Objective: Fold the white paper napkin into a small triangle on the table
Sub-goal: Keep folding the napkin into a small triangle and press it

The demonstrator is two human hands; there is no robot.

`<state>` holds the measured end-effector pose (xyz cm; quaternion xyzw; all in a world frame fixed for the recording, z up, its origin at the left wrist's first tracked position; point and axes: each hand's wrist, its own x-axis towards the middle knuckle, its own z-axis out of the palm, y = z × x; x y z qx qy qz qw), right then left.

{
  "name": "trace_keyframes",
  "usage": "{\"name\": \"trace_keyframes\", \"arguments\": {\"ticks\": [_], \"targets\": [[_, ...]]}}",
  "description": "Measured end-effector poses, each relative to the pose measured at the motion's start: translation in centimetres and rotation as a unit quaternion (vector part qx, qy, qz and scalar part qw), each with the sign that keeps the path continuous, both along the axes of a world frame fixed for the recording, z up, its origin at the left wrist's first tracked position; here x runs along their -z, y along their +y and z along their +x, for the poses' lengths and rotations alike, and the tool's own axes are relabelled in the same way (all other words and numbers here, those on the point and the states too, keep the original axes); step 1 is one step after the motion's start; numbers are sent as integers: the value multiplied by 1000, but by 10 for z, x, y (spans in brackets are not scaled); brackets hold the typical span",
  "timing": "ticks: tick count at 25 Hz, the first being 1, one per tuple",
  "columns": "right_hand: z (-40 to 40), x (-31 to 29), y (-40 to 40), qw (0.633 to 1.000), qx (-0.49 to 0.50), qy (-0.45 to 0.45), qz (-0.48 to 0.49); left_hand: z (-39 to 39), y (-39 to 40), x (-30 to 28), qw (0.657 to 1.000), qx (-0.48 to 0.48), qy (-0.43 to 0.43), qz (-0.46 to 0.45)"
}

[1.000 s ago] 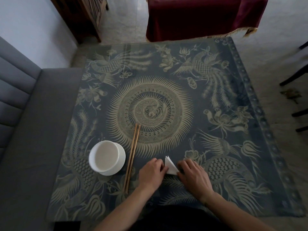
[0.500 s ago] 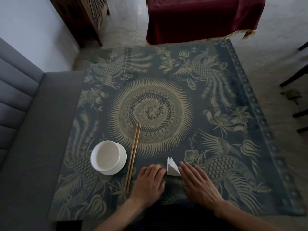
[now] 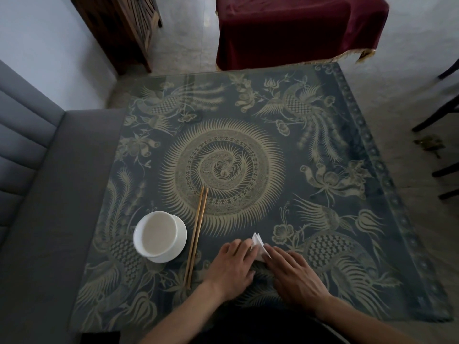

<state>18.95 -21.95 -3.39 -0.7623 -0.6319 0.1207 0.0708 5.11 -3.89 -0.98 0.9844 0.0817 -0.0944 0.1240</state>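
Note:
The white paper napkin point(image 3: 258, 247), folded into a small triangle, lies near the front edge of the patterned table point(image 3: 323, 135), its far corner lifting slightly in layers. My left hand point(image 3: 233, 266) rests flat on the table with its fingertips on the napkin's left side. On the napkin's right edge, my right hand point(image 3: 294, 274) lies flat with fingers stretched out. Both hands press down with extended fingers; neither grips the napkin. Its near part is hidden under the fingers.
A white bowl on a saucer point(image 3: 159, 235) stands left of the hands. A pair of wooden chopsticks point(image 3: 196, 235) lies between bowl and napkin. A grey sofa point(image 3: 37, 194) borders the table's left; dark chair legs point(image 3: 442, 115) stand at right.
Both hands went from curled fingers pinching the napkin to flat, extended fingers pressing its sides. The napkin stays in the same spot.

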Motion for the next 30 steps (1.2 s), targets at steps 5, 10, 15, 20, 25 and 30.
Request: {"name": "trace_keyframes", "arguments": {"ticks": [5, 10, 15, 20, 25, 30], "targets": [[1, 2, 0, 999, -21, -28, -21, 7, 2, 7, 998, 39, 46, 21], [4, 9, -9, 995, -69, -49, -50, -1, 5, 15, 995, 47, 81, 28], [9, 5, -14, 991, -75, -52, -98, -5, 10, 17, 992, 52, 107, 32], [10, 1, -14, 990, -76, -44, -106, -17, -2, 15, 990, 108, 81, 44], [12, 1, -14, 990, -74, -26, -119, -24, -12, 13, 993, 73, 77, 47], [16, 0, -14, 988, -75, -14, -136, -41, 1, 9, 995, 32, 81, 42]]}}
